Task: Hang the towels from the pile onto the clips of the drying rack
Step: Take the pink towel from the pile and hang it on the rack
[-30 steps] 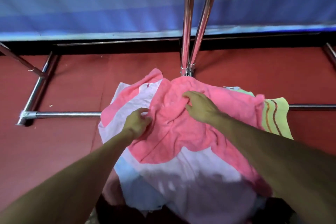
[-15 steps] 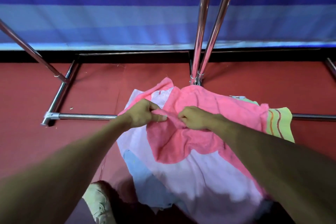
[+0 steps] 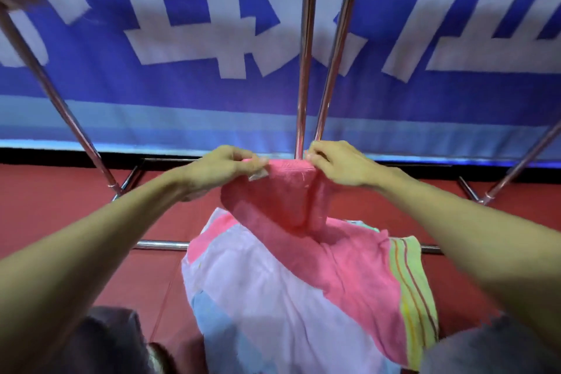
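Your left hand (image 3: 224,165) and right hand (image 3: 337,164) each pinch the top edge of the pink towel (image 3: 282,197), thumb against curled fingers, and hold that edge taut between them just above centre. The towel hangs bunched towards 6 o'clock and meets the pile (image 3: 261,288). I cannot tell whether the pink cloth lying there is the same piece.

The twin chrome uprights (image 3: 304,70) of the drying rack rise at 12 o'clock, right behind your right fingertips. A slanted leg (image 3: 54,100) runs up to 10 o'clock and another leg (image 3: 522,165) stands at 3 o'clock. Open space lies on both sides between those legs and the uprights. A low crossbar (image 3: 164,244) passes behind the pile from 9 to 3 o'clock.

A small white tag (image 3: 258,174) sticks out of the edge by your left thumb, and its print is too blurred to read. The blue banner (image 3: 182,94) behind carries big white characters, cropped and unreadable.

In the pile, a lilac-white towel (image 3: 258,282) lies on top, a pale blue one (image 3: 212,325) at 7 o'clock, and a green striped one (image 3: 413,282) at 4 o'clock. All of it rests over a red floor (image 3: 60,206).
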A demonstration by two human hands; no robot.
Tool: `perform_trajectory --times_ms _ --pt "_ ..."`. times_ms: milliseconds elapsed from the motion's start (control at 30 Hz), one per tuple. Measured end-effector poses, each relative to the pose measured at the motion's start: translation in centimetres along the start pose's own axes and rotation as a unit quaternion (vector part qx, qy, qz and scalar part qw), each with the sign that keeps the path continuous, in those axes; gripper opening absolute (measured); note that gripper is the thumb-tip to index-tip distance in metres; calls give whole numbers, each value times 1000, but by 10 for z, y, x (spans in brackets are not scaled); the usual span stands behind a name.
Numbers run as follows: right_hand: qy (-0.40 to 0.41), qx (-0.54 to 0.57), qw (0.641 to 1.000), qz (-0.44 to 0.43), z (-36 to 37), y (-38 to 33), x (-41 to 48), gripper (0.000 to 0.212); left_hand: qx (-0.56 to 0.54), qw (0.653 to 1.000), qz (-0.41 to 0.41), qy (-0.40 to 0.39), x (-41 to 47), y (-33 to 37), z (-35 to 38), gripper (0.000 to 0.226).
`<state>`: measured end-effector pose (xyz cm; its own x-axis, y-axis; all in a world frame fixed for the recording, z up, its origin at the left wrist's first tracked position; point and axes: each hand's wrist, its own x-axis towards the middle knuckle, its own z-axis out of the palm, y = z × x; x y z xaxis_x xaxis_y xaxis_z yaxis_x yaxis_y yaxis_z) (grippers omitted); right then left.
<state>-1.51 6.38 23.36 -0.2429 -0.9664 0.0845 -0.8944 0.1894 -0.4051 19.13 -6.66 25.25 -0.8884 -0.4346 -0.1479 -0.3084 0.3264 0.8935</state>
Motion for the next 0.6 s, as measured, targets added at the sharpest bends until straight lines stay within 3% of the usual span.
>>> perform_trajectory --times_ms 100,167,300,400,500,600 --pt "83 54 995 2 -26 -13 -11 24 -50 992 15 116 -12 20 9 29" --pt "123 123 985 11 -24 -15 -18 22 -141 973 15 183 -17 32 18 23" --pt "115 219 969 -9 -12 -24 -26 19 -254 941 -15 224 -22 56 19 15" --pt "88 174 980 -42 -14 -32 -20 28 -364 902 -56 224 -27 59 6 20" --pt "63 84 994 -37 -12 -23 -17 42 -475 849 -39 226 -29 55 -12 15" --pt "43 53 998 -11 -8 -11 -21 32 -533 806 -37 256 -24 51 -22 9"
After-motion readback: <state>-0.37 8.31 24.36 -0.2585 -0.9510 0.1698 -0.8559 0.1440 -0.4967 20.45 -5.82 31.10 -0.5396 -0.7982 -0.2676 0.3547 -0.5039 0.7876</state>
